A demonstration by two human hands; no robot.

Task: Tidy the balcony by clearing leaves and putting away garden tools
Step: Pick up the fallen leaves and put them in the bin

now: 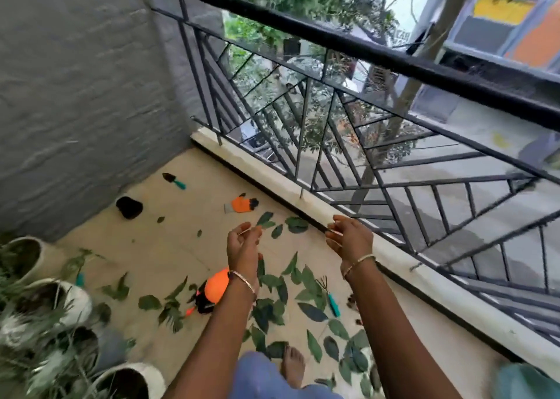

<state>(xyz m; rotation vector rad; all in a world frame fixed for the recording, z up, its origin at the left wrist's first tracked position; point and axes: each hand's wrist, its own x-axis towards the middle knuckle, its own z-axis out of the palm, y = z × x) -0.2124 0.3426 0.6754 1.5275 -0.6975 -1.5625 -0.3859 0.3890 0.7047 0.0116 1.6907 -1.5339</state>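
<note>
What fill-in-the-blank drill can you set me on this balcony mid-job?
The trowel lies on the floor close to the grey ___.
The glove nearest the trowel is coloured ___.
The hand rake lies among scattered ___.
Missing words: wall; orange; leaves.

The beige floor (pixel 169 247) carries scattered green leaves (pixel 312 312), a trowel (pixel 173 180), a black pot (pixel 129 207), a glove (pixel 242 205), a second glove (pixel 212 289), a rake (pixel 328 295) and white pots (pixel 72 298) at left.
</note>
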